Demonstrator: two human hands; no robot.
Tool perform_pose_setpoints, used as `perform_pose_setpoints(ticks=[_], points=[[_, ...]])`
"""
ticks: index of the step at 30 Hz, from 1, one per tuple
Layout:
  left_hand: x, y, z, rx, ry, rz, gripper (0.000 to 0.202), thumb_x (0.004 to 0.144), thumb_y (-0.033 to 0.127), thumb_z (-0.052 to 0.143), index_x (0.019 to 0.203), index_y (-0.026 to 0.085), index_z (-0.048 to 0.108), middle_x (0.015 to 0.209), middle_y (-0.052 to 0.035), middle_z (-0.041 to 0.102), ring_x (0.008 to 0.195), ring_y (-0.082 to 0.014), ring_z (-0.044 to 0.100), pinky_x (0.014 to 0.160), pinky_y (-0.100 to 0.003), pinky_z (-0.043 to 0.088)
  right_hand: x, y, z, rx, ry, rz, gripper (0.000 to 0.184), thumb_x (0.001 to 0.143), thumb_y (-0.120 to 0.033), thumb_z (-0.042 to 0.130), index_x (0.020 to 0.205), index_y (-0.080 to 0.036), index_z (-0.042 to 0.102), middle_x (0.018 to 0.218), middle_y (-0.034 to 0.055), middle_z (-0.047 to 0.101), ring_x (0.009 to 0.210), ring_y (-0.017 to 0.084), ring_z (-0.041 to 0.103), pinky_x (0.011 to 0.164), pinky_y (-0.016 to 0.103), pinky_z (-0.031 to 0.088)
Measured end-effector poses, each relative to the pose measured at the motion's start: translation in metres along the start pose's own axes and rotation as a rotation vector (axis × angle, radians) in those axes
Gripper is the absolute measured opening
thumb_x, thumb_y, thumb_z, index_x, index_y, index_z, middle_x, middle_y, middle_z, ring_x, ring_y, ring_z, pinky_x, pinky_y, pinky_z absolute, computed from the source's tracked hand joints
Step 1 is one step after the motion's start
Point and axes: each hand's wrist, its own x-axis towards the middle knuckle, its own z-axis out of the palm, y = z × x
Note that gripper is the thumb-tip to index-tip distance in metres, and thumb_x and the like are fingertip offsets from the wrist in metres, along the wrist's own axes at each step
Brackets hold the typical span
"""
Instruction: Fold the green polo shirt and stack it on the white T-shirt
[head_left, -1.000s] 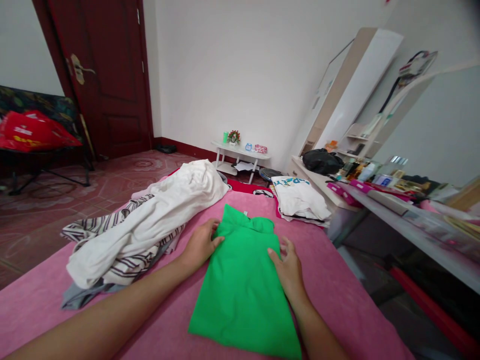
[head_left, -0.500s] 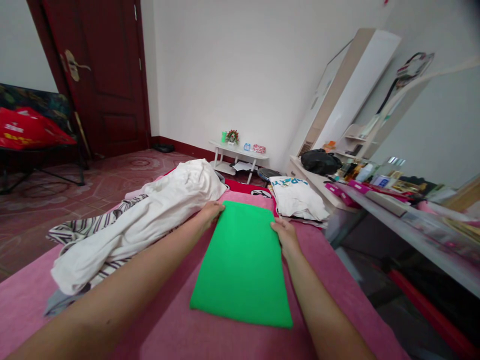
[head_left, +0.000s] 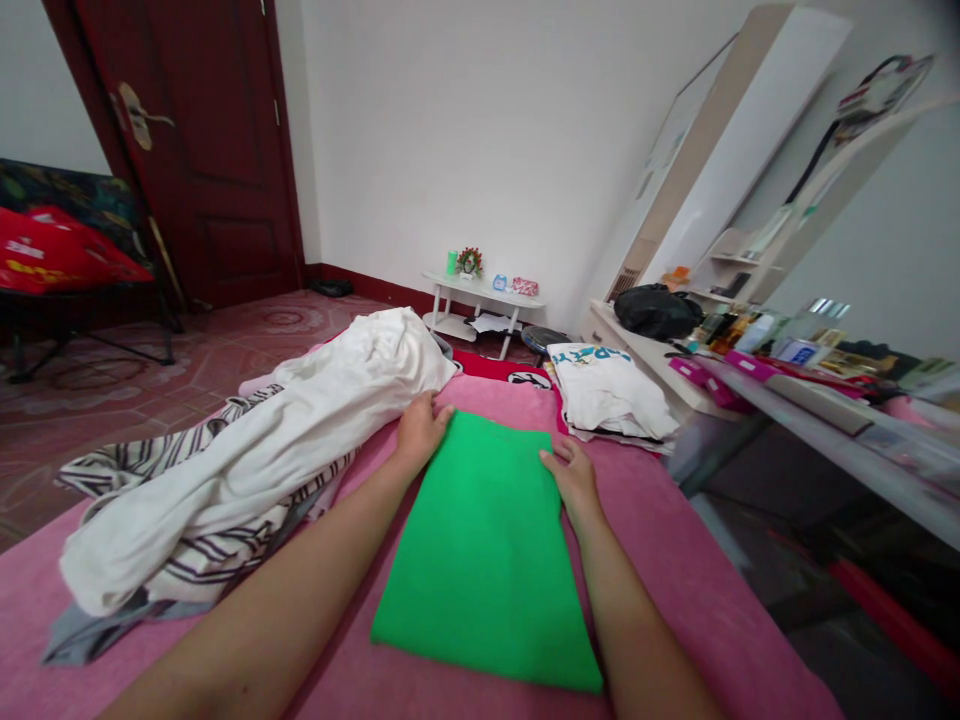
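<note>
A bright green folded cloth (head_left: 487,560) lies before me on the pink bed cover (head_left: 660,570), its wide edge toward me. At its far left corner, my left hand (head_left: 424,430) pinches the edge between thumb and fingers. My right hand (head_left: 571,472) grips the far right corner the same way, thumb on top and fingers partly hidden. Left of the cloth sprawls a loose white garment (head_left: 300,420) over a striped garment (head_left: 225,550). Beyond my right hand sits a folded stack topped by a white printed shirt (head_left: 615,390).
A cluttered dressing table (head_left: 795,400) with bottles and a black bag (head_left: 656,310) runs along the right side. At the far wall stands a small white table (head_left: 480,290). On the left are a chair with a red bag (head_left: 67,250) and a dark red door (head_left: 187,150).
The green cloth and both hands appear slightly lower and nearer in view. The view itself has shifted a little. Both hands stay at the far corners.
</note>
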Motion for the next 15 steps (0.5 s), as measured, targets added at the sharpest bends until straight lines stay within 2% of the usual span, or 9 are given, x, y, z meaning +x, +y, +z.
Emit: perform_pose_setpoints(ticks=[2,4,6,8,10,12,13,15], points=[[-0.002,0.003,0.001,0.034,-0.046,-0.006,0.062,0.073,0.040,0.071,0.125,0.012,0.051,0.106,-0.0142,0.066,0.098,-0.0265,0.061,0.084,-0.033,0.043,-0.005,-0.006,0.001,0.066,-0.049,0.049,0.074,0.054,-0.046,0.073,0.116,-0.011,0.055,0.116,0.0196,0.065,0.101,0.030,0.065,0.082,0.040,0.052],[-0.004,0.008,0.001,0.051,-0.102,-0.019,0.070,0.063,0.036,0.078,0.123,0.013,0.053,0.104,-0.0134,0.067,0.099,-0.0281,0.061,0.083,-0.033,0.043,-0.010,-0.016,0.001,0.138,-0.130,0.079,0.064,0.051,-0.045,0.075,0.105,-0.014,0.061,0.104,0.0145,0.070,0.090,0.028,0.068,0.077,0.039,0.053],[-0.004,0.014,-0.002,0.043,-0.171,-0.031,0.061,0.059,0.028,0.080,0.114,0.012,0.060,0.100,-0.0123,0.069,0.097,-0.0282,0.062,0.082,-0.033,0.044,-0.015,-0.030,-0.003,0.209,-0.230,0.101,0.053,0.050,-0.043,0.077,0.094,-0.016,0.065,0.089,0.0085,0.073,0.079,0.025,0.068,0.070,0.036,0.054],[-0.004,0.024,-0.011,0.006,-0.277,-0.036,0.040,0.060,0.026,0.078,0.095,0.012,0.067,0.089,-0.0096,0.071,0.087,-0.0269,0.064,0.076,-0.033,0.047,-0.018,-0.050,-0.011,0.221,-0.322,0.124,0.043,0.050,-0.042,0.079,0.083,-0.016,0.067,0.070,0.0029,0.071,0.062,0.020,0.064,0.056,0.030,0.051],[-0.004,0.038,-0.028,-0.050,-0.395,-0.026,0.025,0.061,0.030,0.077,0.078,0.013,0.069,0.078,-0.0064,0.071,0.076,-0.0241,0.065,0.069,-0.031,0.049,-0.022,-0.077,-0.024,0.168,-0.410,0.127,0.035,0.053,-0.043,0.079,0.071,-0.015,0.066,0.052,-0.0022,0.061,0.044,0.011,0.051,0.041,0.021,0.038],[-0.006,0.057,-0.054,-0.149,-0.536,0.021,0.023,0.062,0.034,0.076,0.072,0.014,0.070,0.079,-0.0050,0.072,0.073,-0.0216,0.065,0.067,-0.030,0.050,-0.028,-0.108,-0.039,0.121,-0.502,0.109,0.034,0.055,-0.042,0.079,0.065,-0.014,0.064,0.045,-0.0049,0.053,0.036,0.005,0.037,0.035,0.017,0.024],[-0.009,0.069,-0.069,-0.211,-0.611,0.058,0.024,0.063,0.036,0.076,0.073,0.015,0.071,0.081,-0.0043,0.072,0.074,-0.0207,0.065,0.069,-0.029,0.051,-0.033,-0.123,-0.047,0.123,-0.545,0.098,0.033,0.055,-0.040,0.080,0.065,-0.013,0.064,0.045,-0.0052,0.052,0.035,0.004,0.035,0.034,0.016,0.022],[-0.019,0.093,-0.101,-0.396,-0.802,0.175,0.026,0.064,0.038,0.076,0.077,0.016,0.073,0.083,-0.0041,0.073,0.075,-0.0206,0.065,0.073,-0.031,0.051,-0.047,-0.147,-0.062,0.163,-0.605,0.075,0.032,0.054,-0.039,0.080,0.068,-0.014,0.065,0.045,-0.0046,0.052,0.035,0.005,0.037,0.034,0.016,0.025]])
